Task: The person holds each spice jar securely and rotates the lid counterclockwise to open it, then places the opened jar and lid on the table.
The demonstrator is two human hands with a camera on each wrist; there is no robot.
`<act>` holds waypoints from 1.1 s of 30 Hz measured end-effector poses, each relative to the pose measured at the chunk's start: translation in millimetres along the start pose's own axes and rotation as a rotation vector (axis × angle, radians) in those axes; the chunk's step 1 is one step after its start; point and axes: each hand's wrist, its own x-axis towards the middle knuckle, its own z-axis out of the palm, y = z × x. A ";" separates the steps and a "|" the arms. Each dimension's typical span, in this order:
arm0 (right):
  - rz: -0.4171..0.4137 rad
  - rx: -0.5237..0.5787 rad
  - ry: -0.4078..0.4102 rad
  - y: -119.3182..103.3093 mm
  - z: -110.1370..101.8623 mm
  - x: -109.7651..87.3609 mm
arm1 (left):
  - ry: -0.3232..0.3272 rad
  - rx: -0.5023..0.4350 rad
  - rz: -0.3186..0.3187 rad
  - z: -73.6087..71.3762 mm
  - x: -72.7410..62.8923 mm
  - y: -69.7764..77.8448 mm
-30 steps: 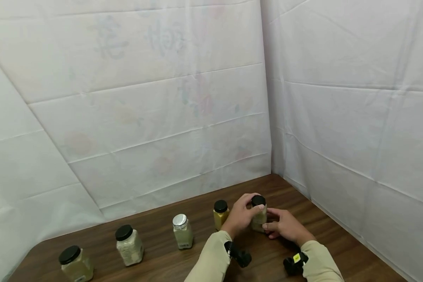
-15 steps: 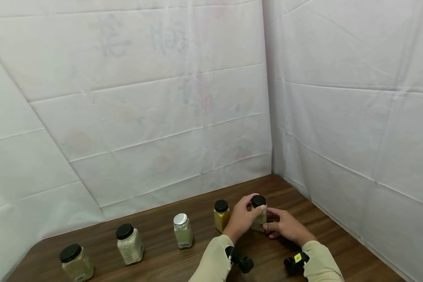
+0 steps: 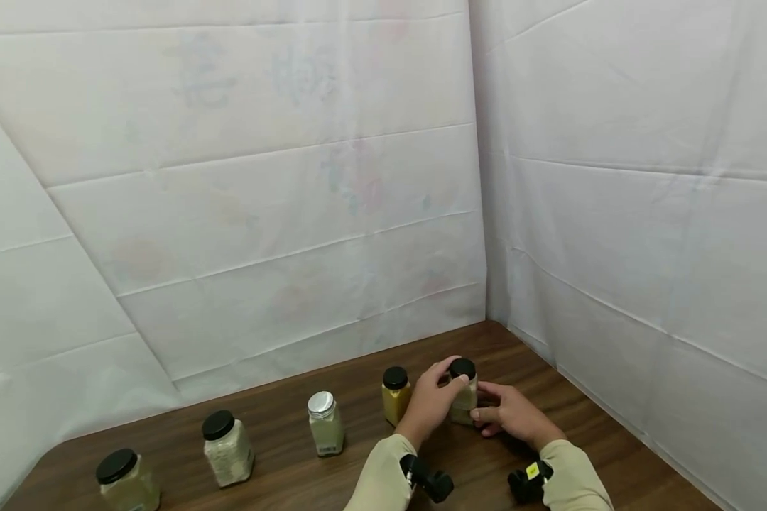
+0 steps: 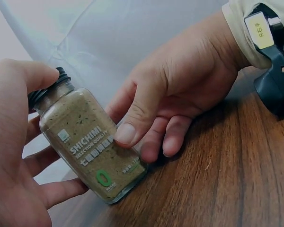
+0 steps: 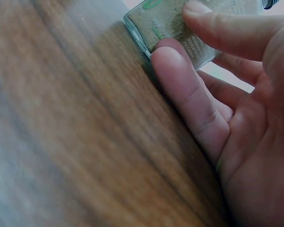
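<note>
Both hands hold a square glass spice jar (image 3: pixel 464 399) with a black cap at the right part of the table. In the left wrist view its label reads SHICHIMI, and brown powder with dark flecks fills the jar (image 4: pixel 80 120). My left hand (image 3: pixel 430 399) grips it from the left, thumb at the cap and fingers behind the glass. From the right, my right hand (image 3: pixel 514 414) pinches the lower part, its thumb on the label side. The right wrist view shows the jar's base (image 5: pixel 139 35) at the wooden surface, beside the fingers of that hand (image 5: pixel 194 94).
Left of the hands stand a black-capped jar of yellow powder (image 3: pixel 395 403), a silver-capped jar (image 3: pixel 326 429), a black-capped jar of pale grains (image 3: pixel 229 454) and another black-capped jar (image 3: pixel 130 488). White cloth (image 3: pixel 281 213) hangs behind and right of the brown wooden table (image 3: pixel 294 490).
The head view has shifted slightly. Both hands keep their hold on the spice jar, which stays in about the same place on the table.
</note>
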 end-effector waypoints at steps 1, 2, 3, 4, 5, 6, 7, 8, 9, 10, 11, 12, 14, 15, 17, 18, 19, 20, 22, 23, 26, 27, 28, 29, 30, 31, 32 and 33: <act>0.000 0.002 0.001 -0.3 1.2 0.4 | 0.002 -0.003 0.005 -0.8 -0.5 -0.6; 0.002 0.003 0.004 -0.3 1.7 0.6 | 0.005 -0.004 0.004 -0.9 -0.7 -0.9; 0.003 0.006 0.007 -0.5 2.0 0.6 | 0.008 -0.002 0.006 -0.6 -0.5 -1.1; 0.007 0.008 0.011 -0.1 2.0 0.5 | 0.010 0.000 0.008 0.2 -0.3 -1.4; 0.013 0.010 0.014 0.5 1.7 0.3 | 0.014 0.006 0.008 1.2 -0.1 -1.9; 0.017 0.014 0.016 1.0 1.5 0.3 | 0.019 0.014 0.009 2.2 0.0 -2.1; 0.019 0.015 0.018 1.4 1.2 0.2 | 0.022 0.021 0.008 3.3 0.2 -2.3; 0.022 0.015 0.019 1.7 1.1 0.2 | 0.025 0.029 0.007 4.1 0.1 -1.9; 0.026 0.015 0.021 1.7 1.3 0.2 | 0.027 0.035 0.008 4.6 0.0 -1.6; 0.030 0.015 0.023 1.7 1.3 0.4 | 0.030 0.040 0.007 4.8 -0.2 -1.3; 0.033 0.015 0.024 1.5 1.4 0.5 | 0.032 0.044 0.004 4.9 -0.4 -0.9; 0.032 0.015 0.022 1.1 1.4 0.5 | 0.033 0.043 0.001 4.9 -0.6 -0.8; 0.030 0.019 0.017 0.2 1.3 0.5 | 0.035 0.036 -0.012 4.4 -1.1 -0.2; 0.028 0.025 0.014 -0.4 1.3 0.5 | 0.036 0.032 -0.018 4.2 -1.4 -0.2; 0.027 0.039 0.004 -1.4 0.7 0.1 | 0.036 0.022 -0.030 3.5 -1.9 -0.1; 0.028 0.049 -0.001 -1.9 0.3 -0.2 | 0.036 0.019 -0.036 3.2 -2.2 -0.1; 0.030 0.058 -0.007 -2.4 -0.7 -0.6 | 0.035 0.017 -0.040 3.2 -2.2 0.1; 0.033 0.070 -0.010 -2.8 -1.6 -1.1 | 0.036 0.017 -0.042 3.1 -2.3 -0.1; 0.037 0.090 -0.022 -3.2 -3.6 -2.3 | 0.035 0.016 -0.046 3.5 -1.9 0.4; 0.038 0.099 -0.029 -3.5 -4.5 -2.9 | 0.035 0.018 -0.046 3.8 -1.7 0.5; 0.030 0.121 -0.052 -4.0 -7.0 -4.3 | 0.034 0.016 -0.050 5.1 -1.4 0.5; 0.025 0.124 -0.064 -4.1 -7.8 -4.7 | 0.036 0.015 -0.052 5.7 -1.3 0.7; 0.020 0.127 -0.074 -4.1 -8.5 -5.0 | 0.038 0.012 -0.054 6.2 -1.4 0.6; 0.015 0.129 -0.085 -4.0 -9.1 -5.3 | 0.039 0.010 -0.055 6.6 -1.6 0.4; 0.011 0.132 -0.096 -3.9 -9.5 -5.6 | 0.042 0.007 -0.057 7.0 -1.7 0.4; 0.009 0.135 -0.103 -3.8 -9.9 -5.9 | 0.045 0.006 -0.058 7.3 -1.9 0.4; 0.007 0.137 -0.110 -3.9 -10.0 -6.2 | 0.048 0.006 -0.059 7.5 -2.1 0.5; 0.007 0.141 -0.115 -4.0 -9.9 -6.5 | 0.051 0.008 -0.060 7.8 -2.2 0.3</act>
